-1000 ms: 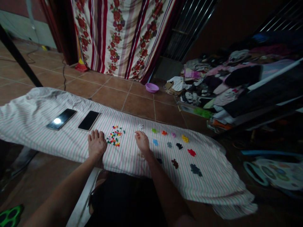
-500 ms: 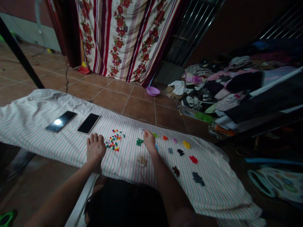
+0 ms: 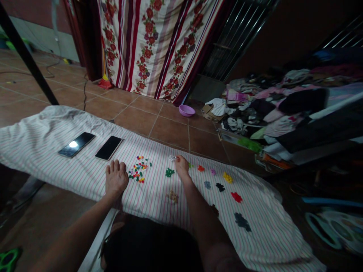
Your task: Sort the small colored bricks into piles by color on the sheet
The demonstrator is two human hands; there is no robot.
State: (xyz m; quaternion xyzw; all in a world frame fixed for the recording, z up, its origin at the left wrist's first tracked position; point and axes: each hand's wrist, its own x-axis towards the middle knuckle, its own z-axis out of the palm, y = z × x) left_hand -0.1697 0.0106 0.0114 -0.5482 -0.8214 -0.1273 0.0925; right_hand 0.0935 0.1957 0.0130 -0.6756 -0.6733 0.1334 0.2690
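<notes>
My left hand (image 3: 117, 176) lies flat on the striped cloth (image 3: 70, 181), fingers stretched out, just left of a mixed scatter of small coloured beads (image 3: 139, 169). Near the cloth's far edge my right hand (image 3: 182, 166) is closed in a pinch beside a small pile of white beads (image 3: 171, 158); whatever its fingertips hold is too small to make out. Around that hand are single-colour piles: green beads (image 3: 169, 172), beige beads (image 3: 172, 196), orange beads (image 3: 200, 168) and light green beads (image 3: 191, 165), the last partly hidden by the hand.
Two phones (image 3: 109, 147) lie left of the beads. Further right are piles of yellow beads (image 3: 227, 177), red beads (image 3: 236, 197), black beads (image 3: 220, 187) and dark grey beads (image 3: 242, 222). Beyond the cloth, a purple basin (image 3: 186, 110) stands on the tiled floor near heaped clothes (image 3: 272, 102).
My right hand has shifted slightly right, away from the white pile. The whole view has moved a little. My left hand stays flat in the same place on the cloth.
</notes>
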